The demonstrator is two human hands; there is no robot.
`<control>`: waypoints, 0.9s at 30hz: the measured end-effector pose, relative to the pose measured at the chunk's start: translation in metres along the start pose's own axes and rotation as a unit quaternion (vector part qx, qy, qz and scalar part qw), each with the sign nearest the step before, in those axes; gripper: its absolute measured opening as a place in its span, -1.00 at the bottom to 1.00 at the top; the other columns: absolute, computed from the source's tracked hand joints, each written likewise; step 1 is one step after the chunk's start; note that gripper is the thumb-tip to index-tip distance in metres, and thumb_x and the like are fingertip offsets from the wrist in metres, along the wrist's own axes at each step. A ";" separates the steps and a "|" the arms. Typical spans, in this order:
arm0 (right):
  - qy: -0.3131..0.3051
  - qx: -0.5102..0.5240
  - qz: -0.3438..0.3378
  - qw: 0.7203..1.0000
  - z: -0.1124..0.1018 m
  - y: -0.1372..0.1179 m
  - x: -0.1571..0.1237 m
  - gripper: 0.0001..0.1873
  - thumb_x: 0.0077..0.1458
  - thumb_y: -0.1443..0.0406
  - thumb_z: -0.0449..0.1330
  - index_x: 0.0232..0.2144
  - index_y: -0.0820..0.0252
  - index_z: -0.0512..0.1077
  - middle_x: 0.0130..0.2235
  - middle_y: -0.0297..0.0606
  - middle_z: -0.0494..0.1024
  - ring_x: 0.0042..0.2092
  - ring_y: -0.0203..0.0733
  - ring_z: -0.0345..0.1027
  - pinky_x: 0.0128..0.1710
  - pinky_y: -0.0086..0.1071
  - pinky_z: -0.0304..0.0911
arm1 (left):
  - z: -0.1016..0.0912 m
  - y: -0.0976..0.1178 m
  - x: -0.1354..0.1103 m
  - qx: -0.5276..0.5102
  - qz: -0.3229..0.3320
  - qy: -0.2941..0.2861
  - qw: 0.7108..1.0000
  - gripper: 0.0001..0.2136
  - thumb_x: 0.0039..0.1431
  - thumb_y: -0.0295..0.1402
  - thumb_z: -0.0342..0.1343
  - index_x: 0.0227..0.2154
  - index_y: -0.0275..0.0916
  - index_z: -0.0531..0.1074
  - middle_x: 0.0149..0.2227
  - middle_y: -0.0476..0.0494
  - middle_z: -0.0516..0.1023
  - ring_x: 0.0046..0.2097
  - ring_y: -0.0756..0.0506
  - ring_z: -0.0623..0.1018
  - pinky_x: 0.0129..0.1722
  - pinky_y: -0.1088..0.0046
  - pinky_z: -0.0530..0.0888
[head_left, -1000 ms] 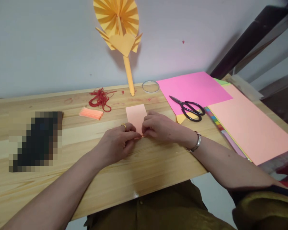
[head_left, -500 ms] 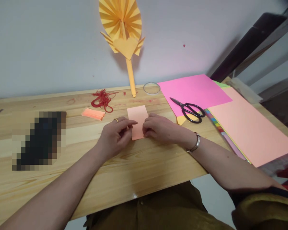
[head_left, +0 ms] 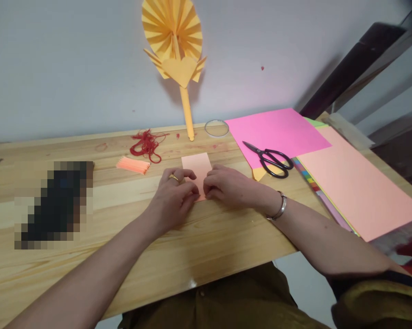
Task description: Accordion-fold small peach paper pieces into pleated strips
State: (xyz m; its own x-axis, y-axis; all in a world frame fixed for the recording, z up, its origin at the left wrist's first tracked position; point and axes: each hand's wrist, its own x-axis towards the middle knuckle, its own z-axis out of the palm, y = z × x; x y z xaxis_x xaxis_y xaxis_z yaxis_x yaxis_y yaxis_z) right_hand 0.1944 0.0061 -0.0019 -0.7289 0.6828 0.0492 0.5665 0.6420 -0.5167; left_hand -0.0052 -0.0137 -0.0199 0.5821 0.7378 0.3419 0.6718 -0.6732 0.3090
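Observation:
A small salmon-pink paper strip (head_left: 196, 165) lies on the wooden table (head_left: 206, 237) in front of me. My left hand (head_left: 173, 196), with a gold ring, pinches the strip's near left edge with curled fingers. From the other side my right hand (head_left: 228, 185), a silver bangle on its wrist, pinches the near right edge. The fingertips of both hands meet at the strip's near end, which they cover.
Black scissors (head_left: 270, 158) lie on a bright pink sheet (head_left: 277, 130). A large salmon sheet (head_left: 356, 183) tops a stack of coloured paper at right. Red thread (head_left: 146, 144), a pleated orange strip (head_left: 133, 165), a tape ring (head_left: 216, 128) and a yellow paper fan (head_left: 174, 45) stand behind.
My left hand lifted its fingers off the strip half a second ago, then came back and curled onto the near edge again. The right hand stayed on the strip.

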 end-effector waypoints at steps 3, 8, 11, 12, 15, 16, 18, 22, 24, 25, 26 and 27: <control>-0.007 0.002 0.008 1.000 -0.001 -0.002 0.001 -0.85 0.04 0.44 0.07 -0.47 0.24 0.44 -0.40 -0.27 0.44 -0.25 -0.23 0.17 -0.29 -0.41 0.06 | 0.001 0.001 0.000 0.004 -0.026 -0.025 0.999 -0.82 0.16 -0.42 -0.06 -0.48 -0.23 0.42 -0.12 -0.22 0.40 -0.05 -0.18 0.35 -0.02 0.10 0.25; -0.016 0.001 0.015 1.000 -0.004 -0.004 0.000 -0.84 0.05 0.44 0.06 -0.46 0.24 0.44 -0.39 -0.26 0.45 -0.25 -0.23 0.18 -0.28 -0.40 0.06 | -0.001 0.001 -0.001 -0.007 -0.056 -0.055 0.997 -0.82 0.16 -0.38 -0.05 -0.46 -0.21 0.44 -0.12 -0.20 0.39 -0.04 -0.22 0.32 -0.05 0.06 0.26; -0.013 0.001 0.008 1.000 -0.004 -0.003 -0.001 -0.84 0.06 0.43 0.05 -0.44 0.23 0.44 -0.38 -0.27 0.46 -0.27 -0.24 0.19 -0.28 -0.40 0.07 | -0.003 -0.001 0.000 -0.021 -0.050 -0.048 0.997 -0.82 0.15 -0.37 -0.03 -0.45 -0.20 0.47 -0.19 -0.18 0.41 -0.11 -0.19 0.34 -0.09 0.10 0.29; -0.012 0.003 0.009 1.000 -0.003 -0.002 -0.001 -0.85 0.06 0.42 0.06 -0.42 0.23 0.44 -0.37 -0.28 0.47 -0.26 -0.24 0.20 -0.29 -0.40 0.07 | -0.003 -0.002 0.000 -0.027 -0.049 -0.044 0.997 -0.83 0.14 -0.38 -0.02 -0.45 -0.20 0.47 -0.20 -0.17 0.41 -0.13 -0.18 0.34 -0.10 0.12 0.29; -0.012 0.011 0.007 1.000 -0.001 -0.001 -0.001 -0.84 0.08 0.40 0.06 -0.36 0.21 0.45 -0.33 -0.28 0.48 -0.25 -0.24 0.23 -0.26 -0.39 0.08 | -0.002 -0.005 0.001 -0.047 -0.048 -0.043 0.997 -0.85 0.12 -0.37 0.01 -0.45 -0.21 0.47 -0.23 -0.15 0.42 -0.17 -0.14 0.37 -0.13 0.19 0.31; -0.012 0.012 0.003 1.000 -0.001 0.000 -0.001 -0.84 0.09 0.40 0.06 -0.35 0.20 0.46 -0.32 -0.28 0.49 -0.25 -0.24 0.23 -0.25 -0.38 0.08 | -0.002 -0.005 0.001 -0.054 -0.048 -0.044 0.996 -0.85 0.12 -0.37 0.02 -0.46 -0.21 0.47 -0.24 -0.14 0.43 -0.19 -0.13 0.37 -0.14 0.20 0.32; -0.013 0.009 -0.010 1.000 0.000 0.000 -0.001 -0.82 0.11 0.40 0.05 -0.34 0.19 0.46 -0.30 -0.29 0.49 -0.25 -0.26 0.25 -0.21 -0.36 0.08 | -0.001 -0.007 0.002 -0.064 -0.049 -0.047 0.996 -0.86 0.11 -0.36 0.03 -0.47 -0.21 0.47 -0.25 -0.13 0.44 -0.21 -0.11 0.38 -0.15 0.22 0.32; -0.014 0.007 -0.017 1.000 0.000 0.000 -0.001 -0.82 0.13 0.37 0.06 -0.34 0.18 0.47 -0.31 -0.29 0.48 -0.26 -0.27 0.26 -0.21 -0.37 0.08 | -0.002 -0.007 0.002 -0.068 -0.052 -0.045 0.995 -0.85 0.10 -0.35 0.04 -0.49 -0.21 0.47 -0.26 -0.13 0.45 -0.22 -0.11 0.40 -0.16 0.22 0.32; -0.014 0.010 -0.013 1.000 -0.001 -0.001 -0.001 -0.86 0.11 0.35 0.10 -0.34 0.19 0.47 -0.30 -0.29 0.48 -0.25 -0.26 0.26 -0.21 -0.37 0.09 | -0.002 -0.007 0.003 -0.066 -0.052 -0.044 0.996 -0.85 0.10 -0.35 0.04 -0.49 -0.22 0.47 -0.26 -0.13 0.46 -0.22 -0.11 0.40 -0.15 0.22 0.32; -0.014 0.011 -0.011 1.000 -0.001 -0.001 -0.001 -0.87 0.10 0.35 0.12 -0.34 0.19 0.47 -0.30 -0.29 0.48 -0.25 -0.26 0.27 -0.21 -0.37 0.08 | -0.002 -0.007 0.003 -0.064 -0.052 -0.043 0.996 -0.85 0.10 -0.35 0.04 -0.49 -0.22 0.48 -0.27 -0.13 0.46 -0.22 -0.11 0.40 -0.15 0.22 0.32; -0.013 0.012 -0.009 1.000 -0.001 -0.001 -0.001 -0.88 0.09 0.35 0.13 -0.34 0.19 0.47 -0.29 -0.29 0.49 -0.25 -0.26 0.27 -0.21 -0.37 0.08 | -0.002 -0.007 0.003 -0.064 -0.052 -0.044 0.996 -0.85 0.10 -0.34 0.04 -0.49 -0.22 0.48 -0.27 -0.13 0.46 -0.22 -0.11 0.41 -0.15 0.22 0.33; -0.013 0.013 -0.009 1.000 -0.001 -0.001 -0.001 -0.89 0.08 0.36 0.14 -0.34 0.19 0.47 -0.29 -0.29 0.49 -0.25 -0.26 0.27 -0.21 -0.37 0.08 | -0.002 -0.007 0.003 -0.063 -0.052 -0.045 0.996 -0.85 0.10 -0.34 0.04 -0.48 -0.21 0.48 -0.27 -0.13 0.46 -0.22 -0.11 0.41 -0.15 0.23 0.33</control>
State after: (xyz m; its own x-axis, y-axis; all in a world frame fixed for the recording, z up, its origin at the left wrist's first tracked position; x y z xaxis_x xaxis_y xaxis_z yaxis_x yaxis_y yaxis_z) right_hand 0.1947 0.0054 0.0000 -0.7487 0.6618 0.0368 0.5435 0.6447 -0.5376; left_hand -0.0094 -0.0068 -0.0192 0.5553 0.8013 0.2227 0.6706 -0.5898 0.4500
